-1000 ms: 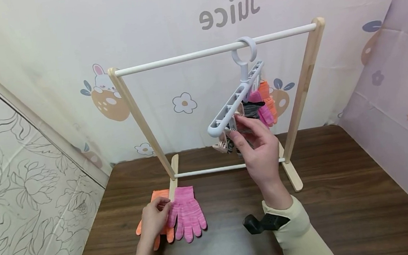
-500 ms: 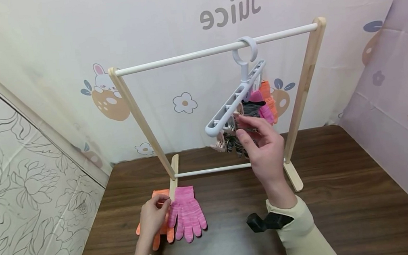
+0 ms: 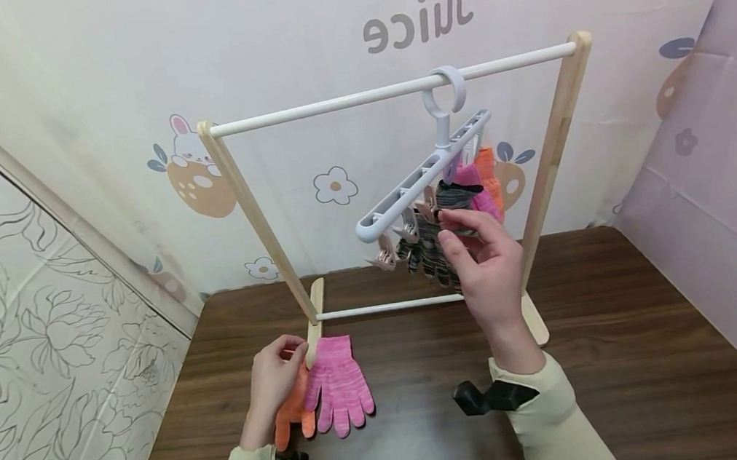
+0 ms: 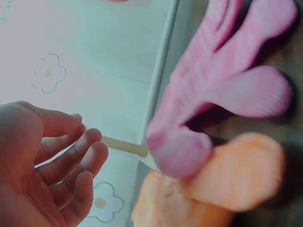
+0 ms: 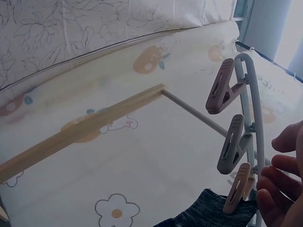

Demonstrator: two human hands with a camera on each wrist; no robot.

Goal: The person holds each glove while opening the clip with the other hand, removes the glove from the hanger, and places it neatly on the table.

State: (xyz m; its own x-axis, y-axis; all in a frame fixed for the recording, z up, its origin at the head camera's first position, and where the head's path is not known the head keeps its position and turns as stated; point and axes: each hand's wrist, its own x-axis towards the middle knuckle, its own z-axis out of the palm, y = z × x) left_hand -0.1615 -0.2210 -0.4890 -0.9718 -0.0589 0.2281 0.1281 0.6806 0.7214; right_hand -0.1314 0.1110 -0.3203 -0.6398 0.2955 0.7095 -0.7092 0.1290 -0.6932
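The dark striped glove (image 3: 428,252) hangs from a clip on the white clip hanger (image 3: 418,182), under the hanger's middle. The right hand (image 3: 486,267) is raised to it, thumb and forefinger pinching the glove's upper edge just below the hanger bar; the other fingers are loosely curled. In the right wrist view the glove's cuff (image 5: 213,213) sits in the lowest beige clip (image 5: 238,189), with the fingertips (image 5: 277,187) right beside it; two further clips above it on the hanger hold nothing.

Behind the dark glove, toward the hanger's far end, hang a pink glove (image 3: 475,190) and an orange glove (image 3: 490,179), touching one another. The hanger's ring sits on the white top rail (image 3: 331,104) of the wooden rack (image 3: 245,211), right of the rail's middle. The long left stretch of rail is bare.

Below the hanger and to its left, on the brown table (image 3: 649,351), a pink glove on the table (image 3: 339,382) partly overlaps an orange glove on the table (image 3: 291,412), both by the rack's left foot. The left hand (image 3: 275,384) rests on the orange one, fingers curled at its cuff; whether it grips cannot be told. Open tabletop lies right of the rack's right foot, up to the wall.
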